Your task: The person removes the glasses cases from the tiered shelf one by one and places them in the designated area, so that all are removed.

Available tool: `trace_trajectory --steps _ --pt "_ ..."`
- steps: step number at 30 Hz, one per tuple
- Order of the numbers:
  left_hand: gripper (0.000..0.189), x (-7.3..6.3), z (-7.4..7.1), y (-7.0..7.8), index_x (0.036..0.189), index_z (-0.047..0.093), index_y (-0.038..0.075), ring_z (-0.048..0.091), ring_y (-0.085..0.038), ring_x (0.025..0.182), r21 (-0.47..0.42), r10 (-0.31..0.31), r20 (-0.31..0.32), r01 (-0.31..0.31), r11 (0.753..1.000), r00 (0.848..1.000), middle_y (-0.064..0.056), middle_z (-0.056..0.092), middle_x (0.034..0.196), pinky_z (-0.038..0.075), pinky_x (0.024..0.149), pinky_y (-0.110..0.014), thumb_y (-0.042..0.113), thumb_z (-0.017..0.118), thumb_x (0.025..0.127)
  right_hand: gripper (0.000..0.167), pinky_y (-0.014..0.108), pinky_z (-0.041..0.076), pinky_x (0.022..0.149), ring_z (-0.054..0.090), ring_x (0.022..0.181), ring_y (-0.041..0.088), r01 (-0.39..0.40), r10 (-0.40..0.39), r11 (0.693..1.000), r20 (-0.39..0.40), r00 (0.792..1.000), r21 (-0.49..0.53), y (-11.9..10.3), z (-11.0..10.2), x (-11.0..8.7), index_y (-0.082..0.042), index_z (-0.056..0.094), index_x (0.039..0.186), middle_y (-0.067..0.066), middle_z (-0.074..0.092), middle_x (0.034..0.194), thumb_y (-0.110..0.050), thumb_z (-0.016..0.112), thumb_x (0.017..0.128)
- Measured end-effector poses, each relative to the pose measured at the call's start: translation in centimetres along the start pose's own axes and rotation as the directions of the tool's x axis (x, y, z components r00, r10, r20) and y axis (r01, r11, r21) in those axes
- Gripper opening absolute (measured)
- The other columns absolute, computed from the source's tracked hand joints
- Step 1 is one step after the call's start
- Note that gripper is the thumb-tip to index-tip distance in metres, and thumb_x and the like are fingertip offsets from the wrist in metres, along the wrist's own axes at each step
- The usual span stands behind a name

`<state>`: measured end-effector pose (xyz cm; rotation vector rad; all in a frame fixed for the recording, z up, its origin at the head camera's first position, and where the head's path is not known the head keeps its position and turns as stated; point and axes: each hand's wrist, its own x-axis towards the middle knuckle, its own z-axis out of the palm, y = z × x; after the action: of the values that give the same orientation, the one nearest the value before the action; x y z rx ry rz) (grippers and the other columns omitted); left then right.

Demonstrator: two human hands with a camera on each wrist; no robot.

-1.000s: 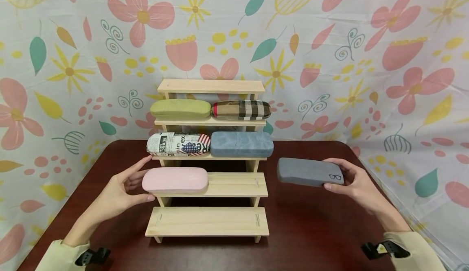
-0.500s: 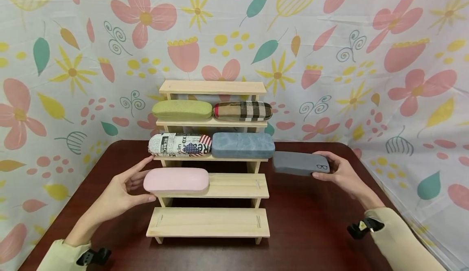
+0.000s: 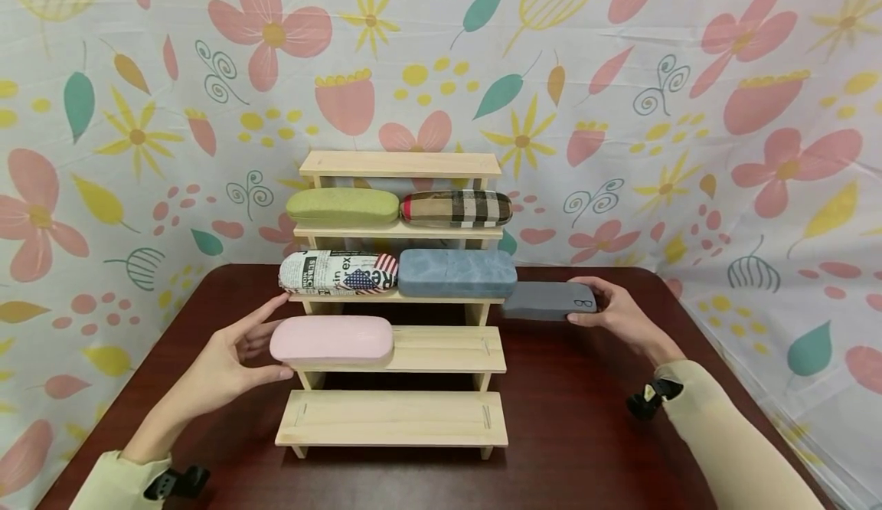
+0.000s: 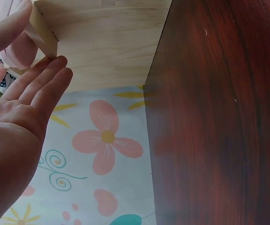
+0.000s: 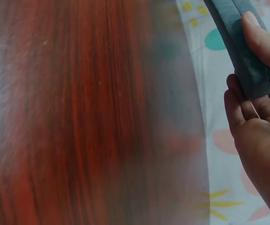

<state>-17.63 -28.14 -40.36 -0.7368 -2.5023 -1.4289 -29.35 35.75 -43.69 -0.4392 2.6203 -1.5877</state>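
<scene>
My right hand (image 3: 616,312) pinches one end of a grey glasses case (image 3: 540,301) that bears a small glasses drawing. In the head view, its far end is partly hidden by the blue glasses case (image 3: 458,272) on the wooden stepped stand (image 3: 390,420). The right wrist view shows my thumb (image 5: 261,42) on top of it, fingers underneath. My left hand (image 3: 227,353) is spread in a C at the left end of a pink glasses case (image 3: 332,339). Its fingers (image 4: 48,77) are nearly straight, fingertips right at the stand's wooden edge.
A newspaper-print glasses case (image 3: 338,272) lies left of the blue one. Higher up are a green glasses case (image 3: 342,207) and a plaid one (image 3: 457,209). The stand is on a dark red-brown table (image 3: 572,426) before a flowered cloth (image 3: 441,35).
My right hand has carried the grey glasses case leftward and away from me, until its end passes behind the blue case's right end. The left hand stays in place.
</scene>
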Motion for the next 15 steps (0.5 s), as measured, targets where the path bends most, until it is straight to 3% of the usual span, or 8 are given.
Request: trace_trajectory --steps 15 --pt "0.104 0.0 0.0 0.0 0.165 0.039 0.021 0.068 -0.007 0.117 0.002 0.006 0.0 -0.006 1.0 1.0 -0.012 0.07 0.135 0.055 0.089 -0.02 0.004 0.094 0.079 0.069 0.032 0.055 0.083 0.06 0.107 0.027 -0.053 0.053 0.999 0.031 0.998 0.014 0.6 0.9 2.7 -0.002 0.053 0.148 0.022 0.059 0.13 -0.013 0.088 0.089"
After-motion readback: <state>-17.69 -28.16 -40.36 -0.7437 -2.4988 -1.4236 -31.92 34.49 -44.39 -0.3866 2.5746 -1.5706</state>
